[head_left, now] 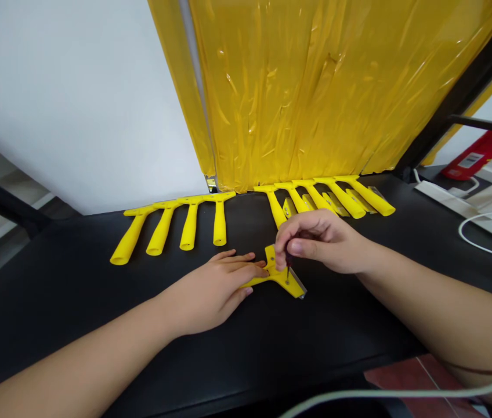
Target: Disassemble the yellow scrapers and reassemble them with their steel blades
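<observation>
A yellow scraper [292, 284] with a thin metal blade along its head lies on the black tabletop. My left hand [217, 290] rests over its handle, fingers stretched across it and thumb on the near side, holding it down. Above the scraper's head, my right hand [322, 241] is closed around a small dark screwdriver [289, 262]. The screwdriver stands nearly upright, its tip at a screw in the near end of the head. Most of its handle is hidden by my fingers.
Several yellow scraper handles [189, 226] stand in a row at the back left. More scrapers [354, 200] lie at the back right, against yellow plastic sheeting [298, 87]. A red bottle [472, 154], a white power strip [467, 212] and cables are far right. A white cable [385, 393] crosses in front.
</observation>
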Available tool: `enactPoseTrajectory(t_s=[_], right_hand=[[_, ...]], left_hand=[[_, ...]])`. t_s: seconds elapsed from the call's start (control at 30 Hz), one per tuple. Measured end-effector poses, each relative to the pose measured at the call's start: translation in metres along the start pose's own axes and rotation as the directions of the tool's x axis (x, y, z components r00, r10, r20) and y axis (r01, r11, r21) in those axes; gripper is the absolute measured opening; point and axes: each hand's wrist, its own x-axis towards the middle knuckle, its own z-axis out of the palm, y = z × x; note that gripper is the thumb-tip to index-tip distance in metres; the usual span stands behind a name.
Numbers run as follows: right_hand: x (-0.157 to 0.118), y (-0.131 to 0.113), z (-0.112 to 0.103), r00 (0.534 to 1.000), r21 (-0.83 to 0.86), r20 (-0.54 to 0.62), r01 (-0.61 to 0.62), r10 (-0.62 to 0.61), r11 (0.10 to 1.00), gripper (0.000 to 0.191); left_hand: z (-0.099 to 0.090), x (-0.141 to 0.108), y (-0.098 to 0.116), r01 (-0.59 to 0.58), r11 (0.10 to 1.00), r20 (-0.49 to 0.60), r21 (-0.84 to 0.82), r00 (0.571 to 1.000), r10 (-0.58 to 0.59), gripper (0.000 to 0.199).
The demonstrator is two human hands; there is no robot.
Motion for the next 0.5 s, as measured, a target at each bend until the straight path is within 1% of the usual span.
enactPoseTrajectory(t_s=[0.07, 0.13, 0.17, 0.2, 0.27, 0.33, 0.43, 0.5], right_hand=[[0.0, 0.002, 0.006, 0.999, 0.183, 0.008, -0.046, 0.045, 0.982, 0.015], [0.001, 0.005, 0.011, 0.997, 0.362, -0.024, -0.056, 0.069, 0.93, 0.01], [0.001, 0.007, 0.012, 0.997, 0.412, -0.025, -0.055, 0.072, 0.91, 0.006], [0.001, 0.008, 0.013, 0.998, 0.435, -0.012, -0.053, 0.065, 0.899, 0.006], [0.0, 0.009, 0.011, 0.998, 0.427, 0.041, -0.051, 0.037, 0.903, 0.011], [0.0, 0.01, 0.005, 0.996, 0.402, 0.083, -0.061, 0.03, 0.914, 0.012], [0.0, 0.009, -0.003, 0.989, 0.352, 0.124, -0.119, 0.08, 0.928, 0.013], [0.0, 0.007, -0.004, 0.982, 0.339, 0.151, -0.16, 0.114, 0.927, 0.023]], left_hand=[[0.0, 0.0, 0.0, 0.0, 1.0, -0.01, -0.008, 1.0, 0.0, 0.046], [0.001, 0.0, -0.001, -0.004, 1.0, -0.016, -0.017, 1.0, 0.004, 0.046], [0.001, 0.0, -0.001, -0.005, 1.0, -0.016, -0.02, 1.0, 0.005, 0.046], [0.001, 0.0, -0.001, -0.007, 1.0, -0.014, -0.021, 1.0, 0.007, 0.046], [0.001, 0.0, -0.001, -0.007, 1.0, -0.007, -0.017, 1.0, 0.007, 0.046], [0.001, 0.0, -0.001, -0.005, 1.0, -0.003, -0.011, 1.0, 0.005, 0.045], [0.0, 0.0, 0.0, 0.001, 1.0, -0.002, -0.008, 1.0, -0.001, 0.044], [0.0, 0.0, 0.001, 0.005, 1.0, -0.001, -0.01, 1.0, -0.005, 0.044]])
